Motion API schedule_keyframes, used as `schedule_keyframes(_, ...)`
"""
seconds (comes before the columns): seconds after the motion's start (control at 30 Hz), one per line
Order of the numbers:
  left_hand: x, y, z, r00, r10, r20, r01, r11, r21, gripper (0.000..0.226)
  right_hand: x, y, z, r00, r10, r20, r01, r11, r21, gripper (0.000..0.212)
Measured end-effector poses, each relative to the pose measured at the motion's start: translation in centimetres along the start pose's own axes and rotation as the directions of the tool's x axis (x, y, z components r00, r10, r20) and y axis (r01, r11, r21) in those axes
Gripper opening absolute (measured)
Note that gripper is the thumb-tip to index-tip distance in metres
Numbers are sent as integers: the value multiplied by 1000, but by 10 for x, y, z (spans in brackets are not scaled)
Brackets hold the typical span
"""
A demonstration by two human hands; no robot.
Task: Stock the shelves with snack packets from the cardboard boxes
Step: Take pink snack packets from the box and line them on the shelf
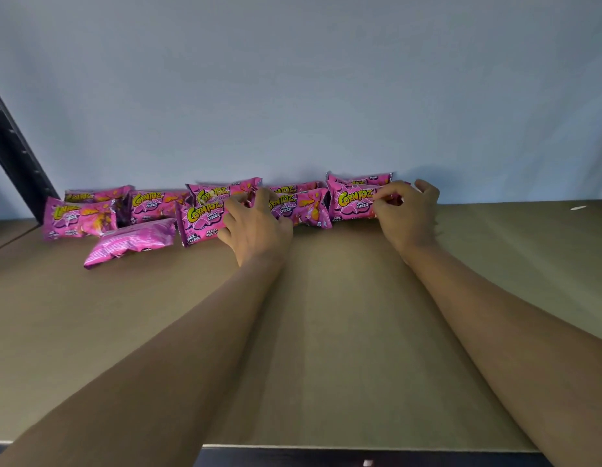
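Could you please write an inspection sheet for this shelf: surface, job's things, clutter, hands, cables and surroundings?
Surface: brown shelf board, flat.
Job's things: pink snack packets in a loose row along the back, near the wall; one loose packet lies in front of the row at the left, logo hidden.
Clutter: small white scrap on the shelf board, far right.
Hands: left hand curls over the middle packet; right hand pinches the rightmost packet.
Cables: nothing seen.
Surroundings: pale wall behind; dark shelf upright at left.

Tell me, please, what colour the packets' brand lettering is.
Yellow-green, on pink foil snack packets; head view shows it best.
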State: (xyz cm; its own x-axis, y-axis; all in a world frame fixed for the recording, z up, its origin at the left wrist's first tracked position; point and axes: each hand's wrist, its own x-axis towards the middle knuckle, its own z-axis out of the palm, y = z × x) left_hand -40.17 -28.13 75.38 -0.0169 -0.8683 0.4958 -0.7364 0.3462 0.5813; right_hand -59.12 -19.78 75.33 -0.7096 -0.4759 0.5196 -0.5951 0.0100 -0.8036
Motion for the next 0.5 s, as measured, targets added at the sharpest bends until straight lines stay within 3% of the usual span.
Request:
schedule_keyframes(0.1, -7, -1, -8, 1000, 17, 10, -17, 1000, -24, 41, -7, -8, -7, 1000, 28, -4, -28, 998, -53, 14)
schedule_keyframes(0.2, -13, -8, -24, 998, 60, 28, -59, 997, -49, 39, -15, -24, -8, 998, -63, -18, 62, 995, -77, 16)
schedule_keyframes(0.4, -7, -60, -72, 994, 102, 25, -101, 993, -65, 37, -55, -77, 39, 948, -302, 104, 295, 952, 77, 19)
schedule_keyframes(0.5, 1, -100, -99, 995, 103, -11, -103, 995, -15, 35, -82, -109, 72, 927, -332, 175, 317, 942, 111, 15)
